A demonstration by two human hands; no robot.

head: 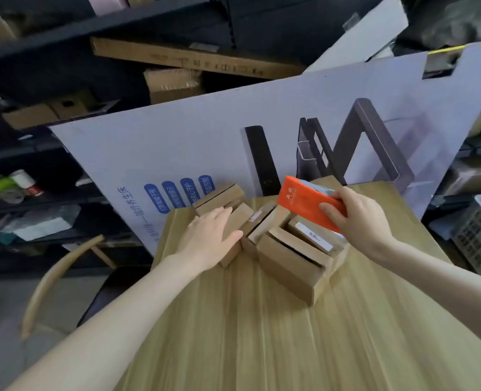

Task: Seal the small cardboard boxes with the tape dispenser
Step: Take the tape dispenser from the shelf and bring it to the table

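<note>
Fingers of my left hand lie straight, resting flat on a small cardboard box at the left of the cluster on the wooden table. Centre: more boxes, packed side by side. Right: my right hand grips the orange tape dispenser above the rightmost boxes.

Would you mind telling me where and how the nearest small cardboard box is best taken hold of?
Probably from above and the near side, clamping lid and front wall together. The nearest small cardboard box stands broadside to you with its broad front wall bare, while other boxes crowd its back and left end.
</note>
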